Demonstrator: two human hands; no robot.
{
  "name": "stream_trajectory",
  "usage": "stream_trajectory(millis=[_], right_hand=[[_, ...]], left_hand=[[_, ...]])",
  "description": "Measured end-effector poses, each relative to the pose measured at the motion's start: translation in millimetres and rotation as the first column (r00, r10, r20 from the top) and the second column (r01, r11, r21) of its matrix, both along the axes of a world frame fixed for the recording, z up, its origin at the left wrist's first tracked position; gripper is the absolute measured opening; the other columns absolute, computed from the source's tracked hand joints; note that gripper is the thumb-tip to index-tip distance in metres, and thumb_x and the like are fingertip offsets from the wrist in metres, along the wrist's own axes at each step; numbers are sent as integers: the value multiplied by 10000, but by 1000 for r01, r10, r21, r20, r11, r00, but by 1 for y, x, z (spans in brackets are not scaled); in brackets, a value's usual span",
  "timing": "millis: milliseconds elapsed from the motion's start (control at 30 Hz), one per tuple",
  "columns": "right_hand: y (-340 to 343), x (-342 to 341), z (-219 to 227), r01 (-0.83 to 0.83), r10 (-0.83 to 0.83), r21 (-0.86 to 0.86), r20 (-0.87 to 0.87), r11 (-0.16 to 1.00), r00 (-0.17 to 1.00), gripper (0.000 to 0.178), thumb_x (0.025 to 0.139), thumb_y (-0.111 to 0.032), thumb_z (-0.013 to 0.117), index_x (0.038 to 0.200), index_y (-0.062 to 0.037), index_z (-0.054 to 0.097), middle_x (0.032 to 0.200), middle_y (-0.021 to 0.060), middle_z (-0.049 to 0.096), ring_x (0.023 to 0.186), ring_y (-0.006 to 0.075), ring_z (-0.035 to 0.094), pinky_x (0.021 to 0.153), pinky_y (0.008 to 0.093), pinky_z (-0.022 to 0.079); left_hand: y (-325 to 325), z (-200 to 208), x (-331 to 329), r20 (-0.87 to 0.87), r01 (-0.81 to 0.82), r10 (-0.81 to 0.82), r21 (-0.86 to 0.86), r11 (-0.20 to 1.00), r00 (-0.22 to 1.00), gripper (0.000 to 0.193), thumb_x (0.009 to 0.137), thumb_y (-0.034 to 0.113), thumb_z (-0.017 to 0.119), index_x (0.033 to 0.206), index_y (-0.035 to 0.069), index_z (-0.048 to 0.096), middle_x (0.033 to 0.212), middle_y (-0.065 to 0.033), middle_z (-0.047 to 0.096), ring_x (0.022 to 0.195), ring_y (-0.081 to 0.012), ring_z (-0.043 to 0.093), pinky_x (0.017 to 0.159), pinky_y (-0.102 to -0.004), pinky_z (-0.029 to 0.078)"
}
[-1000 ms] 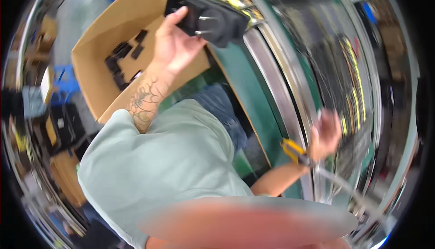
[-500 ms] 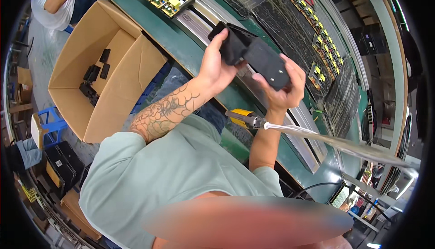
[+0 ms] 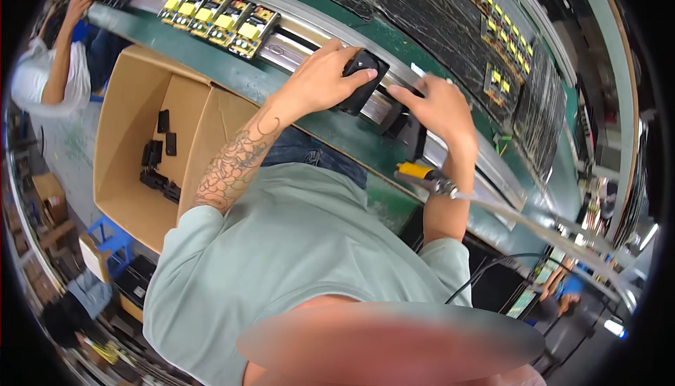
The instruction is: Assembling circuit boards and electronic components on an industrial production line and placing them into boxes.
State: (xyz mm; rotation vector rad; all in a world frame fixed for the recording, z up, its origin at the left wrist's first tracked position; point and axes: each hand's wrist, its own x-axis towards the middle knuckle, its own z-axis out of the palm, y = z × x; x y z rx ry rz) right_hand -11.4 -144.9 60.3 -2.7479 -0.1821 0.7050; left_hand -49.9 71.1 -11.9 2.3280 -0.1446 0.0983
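Note:
My left hand (image 3: 320,80) grips a black plastic housing (image 3: 364,84), its thumb across the top face, above the metal rail. To its right my right hand (image 3: 444,113) reaches over the same rail, thumb and fingers bent and smeared by motion. Just under that palm is another black plastic piece (image 3: 416,140); whether the fingers hold it cannot be made out. Left of my left hand, a row of yellow-and-black circuit boards (image 3: 218,22) sits on the rail.
A cardboard box (image 3: 133,168) with several black pieces stands left of the green bench (image 3: 140,29). A yellow-bodied tool (image 3: 416,170) on a hose hangs near my right forearm. More circuit boards (image 3: 508,41) lie on the far side. Another person (image 3: 53,80) works at upper left.
The two black parts, close together before, are now apart and lower over the rail. My right hand has moved and turned palm down. The view has shifted, bringing more of the left into sight.

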Motion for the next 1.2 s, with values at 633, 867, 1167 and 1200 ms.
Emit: stream_trajectory(millis=[633, 867, 1167, 1200], right_hand=[[-9, -22, -41, 486, -474, 74, 386, 871, 792, 504, 869, -541, 647, 819, -39, 652, 745, 93, 684, 675, 290, 617, 679, 368, 502], [13, -8, -20, -203, -13, 275, 624, 940, 781, 560, 647, -331, 871, 1111, -97, 662, 1183, 73, 645, 986, 238, 620, 886, 385, 474], [20, 3, -28, -608, 347, 255, 632, 752, 693, 818, 541, -323, 890, 1288, -156, 604, 1380, 60, 560, 1202, 253, 552, 1117, 418, 356], [7, -2, -18, -537, 226, 386, 613, 750, 757, 853, 523, -283, 907, 1297, -105, 596, 1377, 84, 573, 1218, 265, 558, 1111, 412, 371]], left_hand=[[40, 9, 2, -138, -310, 281, -291, 905, 950, 232, 900, 209, 635, 992, 4, 693, 673, -96, 621, 577, -306, 557, 579, -384, 466], [37, -3, -2, 139, -325, 309, 114, 939, 941, 206, 898, 178, 639, 1040, 43, 700, 727, -72, 604, 648, -258, 586, 603, -370, 489], [29, 0, -14, 196, -328, 307, 85, 941, 931, 230, 842, 166, 697, 1060, 97, 712, 890, -49, 634, 821, -234, 615, 672, -344, 499], [29, 1, -15, 195, -318, 308, 19, 948, 931, 232, 833, 166, 705, 1055, 101, 715, 918, -46, 640, 854, -233, 619, 701, -342, 503]])
